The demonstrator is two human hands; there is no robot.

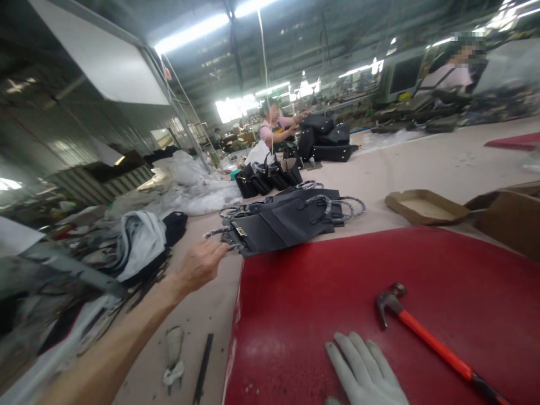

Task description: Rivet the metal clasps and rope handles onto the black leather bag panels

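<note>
**Bare Hand at the Bag's Handle**

The top black bag point(274, 228) lies at the centre of the frame, on other bags by the red board's point(295, 298) far edge. The person's left hand point(205, 263), left of centre, curls narrow at its handle point(216, 231), seemingly gripping it. The gloved right hand point(366, 368), bottom right, is spread flat and holds nothing, near a hammer point(432, 336). Taking hold seems the step; moving the bag would call for clearing neighbouring handles.
</note>
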